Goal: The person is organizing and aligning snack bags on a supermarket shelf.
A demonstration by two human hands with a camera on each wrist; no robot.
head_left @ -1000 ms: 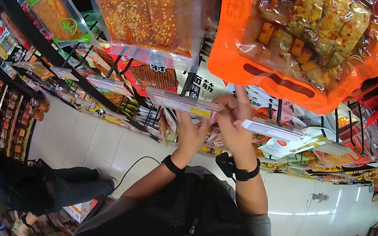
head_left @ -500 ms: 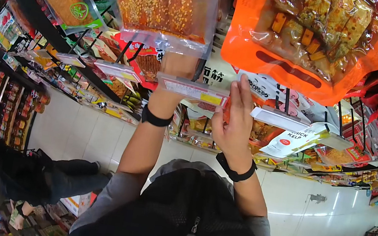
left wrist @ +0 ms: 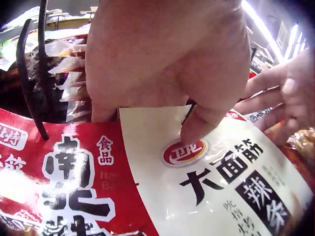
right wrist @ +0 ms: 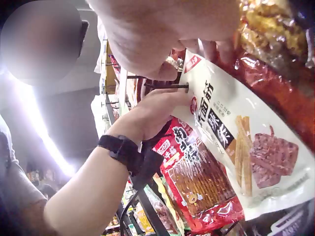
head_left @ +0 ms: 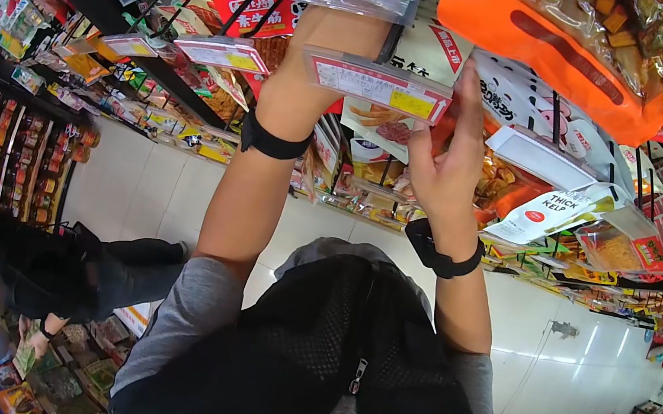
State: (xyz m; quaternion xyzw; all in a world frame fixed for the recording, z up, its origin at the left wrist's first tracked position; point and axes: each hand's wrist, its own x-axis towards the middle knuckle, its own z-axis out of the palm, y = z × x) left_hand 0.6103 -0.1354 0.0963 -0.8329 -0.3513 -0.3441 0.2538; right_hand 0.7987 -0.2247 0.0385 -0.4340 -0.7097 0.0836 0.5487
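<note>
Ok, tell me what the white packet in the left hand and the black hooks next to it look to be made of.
The white packet looks like thin plastic film with a glossy finish: it shows light glints and soft creases. The black hooks are probably metal wire with a dark coat: thin, stiff, rounded rods, though hard plastic cannot be ruled out.

Both arms raised, hands close together

The left arm is stretched out nearly straight, and the left hand (head_left: 324, 39) reaches furthest, with thumb and fingers curled in a pinch on a packet (left wrist: 221, 187). The right arm is bent at the elbow, with the right hand (head_left: 447, 169) just beside it, a bit lower, fingers straight.
</note>
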